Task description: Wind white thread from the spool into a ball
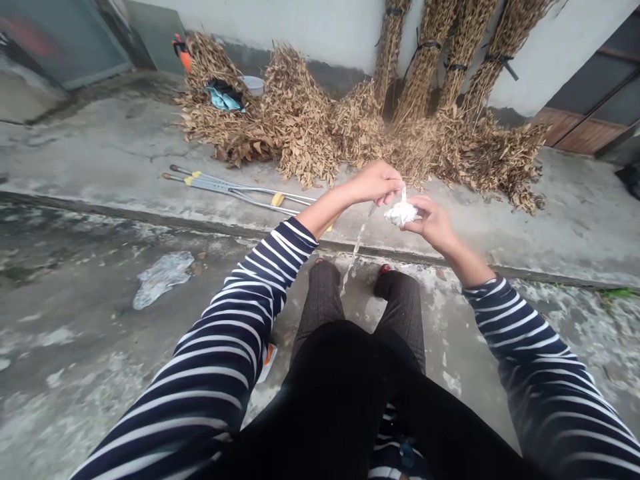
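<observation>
Out in front of me, my right hand (433,223) grips a small, crumpled white bundle (401,214) that looks like wound plastic strip. Just above and to its left is my left hand (381,183), its fingertips pinched on the white strip (403,192) rising from that bundle. A thin, whitish, partly see-through strand (356,253) hangs below my left hand toward the ground between my legs. The exact material is too small to make out.
Crutches (235,189) lie on the raised concrete ledge to the left. Heaped dry stalks (305,120) and tied upright bundles (425,60) line the wall. A clear plastic sheet (163,279) lies on the lower ground. The ledge's step edge (240,237) runs before my feet.
</observation>
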`<state>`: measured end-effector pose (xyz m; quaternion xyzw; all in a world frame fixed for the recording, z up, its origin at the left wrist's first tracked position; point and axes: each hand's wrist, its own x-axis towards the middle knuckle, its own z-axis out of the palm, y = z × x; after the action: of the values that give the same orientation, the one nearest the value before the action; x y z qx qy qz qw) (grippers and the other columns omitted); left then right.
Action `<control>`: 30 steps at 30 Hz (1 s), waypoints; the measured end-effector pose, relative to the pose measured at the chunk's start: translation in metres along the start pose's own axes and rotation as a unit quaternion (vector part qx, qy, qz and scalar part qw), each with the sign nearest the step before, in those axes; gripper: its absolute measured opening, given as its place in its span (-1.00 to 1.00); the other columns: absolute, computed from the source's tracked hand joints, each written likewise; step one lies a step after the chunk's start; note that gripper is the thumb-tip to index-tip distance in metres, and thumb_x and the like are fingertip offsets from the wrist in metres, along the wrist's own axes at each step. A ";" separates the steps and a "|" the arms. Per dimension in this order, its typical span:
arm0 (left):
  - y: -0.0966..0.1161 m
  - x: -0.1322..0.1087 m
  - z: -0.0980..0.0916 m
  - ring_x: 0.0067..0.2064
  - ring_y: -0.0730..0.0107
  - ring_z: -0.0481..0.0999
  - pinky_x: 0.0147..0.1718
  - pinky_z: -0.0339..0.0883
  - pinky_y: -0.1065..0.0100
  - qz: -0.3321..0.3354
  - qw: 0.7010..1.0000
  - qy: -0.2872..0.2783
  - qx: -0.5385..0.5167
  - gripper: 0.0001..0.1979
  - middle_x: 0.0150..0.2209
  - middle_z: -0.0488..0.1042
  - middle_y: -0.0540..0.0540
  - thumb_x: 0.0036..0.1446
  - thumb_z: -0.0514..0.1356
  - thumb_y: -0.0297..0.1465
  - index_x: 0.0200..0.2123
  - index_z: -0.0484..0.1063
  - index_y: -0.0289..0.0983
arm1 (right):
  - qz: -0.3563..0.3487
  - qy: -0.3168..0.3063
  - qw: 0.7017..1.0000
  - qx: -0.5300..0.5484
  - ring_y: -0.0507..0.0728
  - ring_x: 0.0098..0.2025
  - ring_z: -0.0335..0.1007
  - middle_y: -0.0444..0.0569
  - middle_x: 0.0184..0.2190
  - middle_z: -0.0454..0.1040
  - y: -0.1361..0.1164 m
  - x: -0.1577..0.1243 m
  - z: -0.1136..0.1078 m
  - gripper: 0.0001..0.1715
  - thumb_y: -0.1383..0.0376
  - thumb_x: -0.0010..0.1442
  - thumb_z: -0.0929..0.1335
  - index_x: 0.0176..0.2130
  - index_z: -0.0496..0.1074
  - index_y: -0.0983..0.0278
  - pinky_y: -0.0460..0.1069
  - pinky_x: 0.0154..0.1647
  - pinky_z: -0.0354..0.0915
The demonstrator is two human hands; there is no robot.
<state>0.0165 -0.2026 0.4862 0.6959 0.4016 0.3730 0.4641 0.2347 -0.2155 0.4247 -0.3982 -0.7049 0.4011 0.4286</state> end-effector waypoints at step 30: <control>-0.057 -0.007 0.032 -0.63 0.60 0.39 -0.57 0.22 0.52 -0.053 0.988 -0.136 -0.043 -0.69 -0.63 0.48 -0.06 0.24 0.32 -0.38 -0.54 0.54 -0.41 | 0.177 -0.119 0.965 0.155 0.12 -0.36 0.46 -0.11 -0.38 0.55 0.003 -0.043 0.002 -0.49 0.27 -0.30 0.60 -0.27 0.51 0.24 0.02 -0.39 0.44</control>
<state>0.0299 -0.2060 0.4218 0.6974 0.3542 0.2668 0.5630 0.2469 -0.2540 0.4092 -0.3947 -0.5983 0.6192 0.3207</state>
